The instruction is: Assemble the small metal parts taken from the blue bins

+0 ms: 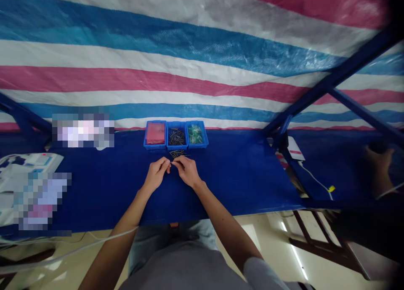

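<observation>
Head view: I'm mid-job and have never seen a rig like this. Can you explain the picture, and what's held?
There is no machine: these are a person's bare left hand and right hand. The picture comes from a camera on that person's head, looking forward and down. On the blue table stand three bins in a row: from the left, red pieces, dark slim pieces and green pieces. A small pile of thin, yellowish pieces lies in front of the middle bin. Both hands pinch a sliver between the fingertips, too small to identify. Another person's hand shows blurred at the far right.
</observation>
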The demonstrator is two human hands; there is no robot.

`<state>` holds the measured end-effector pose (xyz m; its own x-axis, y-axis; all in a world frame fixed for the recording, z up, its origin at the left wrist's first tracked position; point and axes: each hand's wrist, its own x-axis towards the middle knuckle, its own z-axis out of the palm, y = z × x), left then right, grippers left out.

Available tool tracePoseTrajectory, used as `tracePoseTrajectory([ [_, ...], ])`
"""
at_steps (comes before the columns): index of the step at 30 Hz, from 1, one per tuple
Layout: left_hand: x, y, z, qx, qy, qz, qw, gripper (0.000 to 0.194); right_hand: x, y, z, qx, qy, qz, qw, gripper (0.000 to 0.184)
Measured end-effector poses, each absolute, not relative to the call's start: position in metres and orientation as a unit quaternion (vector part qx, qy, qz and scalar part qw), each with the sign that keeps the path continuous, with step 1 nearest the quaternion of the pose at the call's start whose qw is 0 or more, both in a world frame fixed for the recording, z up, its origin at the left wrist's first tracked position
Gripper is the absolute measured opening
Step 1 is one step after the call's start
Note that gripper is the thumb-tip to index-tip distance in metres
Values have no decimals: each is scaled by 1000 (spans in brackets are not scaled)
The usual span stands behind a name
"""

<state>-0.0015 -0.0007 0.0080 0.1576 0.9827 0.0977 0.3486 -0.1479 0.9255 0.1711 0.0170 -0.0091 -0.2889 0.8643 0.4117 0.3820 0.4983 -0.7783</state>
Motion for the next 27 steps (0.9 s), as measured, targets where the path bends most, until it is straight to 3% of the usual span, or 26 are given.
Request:
tracePoseTrajectory([
  [5,-1,-1,11,657,519,392,381,40,171,17,-9,-422,-766,270,403,26],
  [27,-1,1,10,641,526,401,390,42,173,19,-11,-434,-698,332,462,17],
])
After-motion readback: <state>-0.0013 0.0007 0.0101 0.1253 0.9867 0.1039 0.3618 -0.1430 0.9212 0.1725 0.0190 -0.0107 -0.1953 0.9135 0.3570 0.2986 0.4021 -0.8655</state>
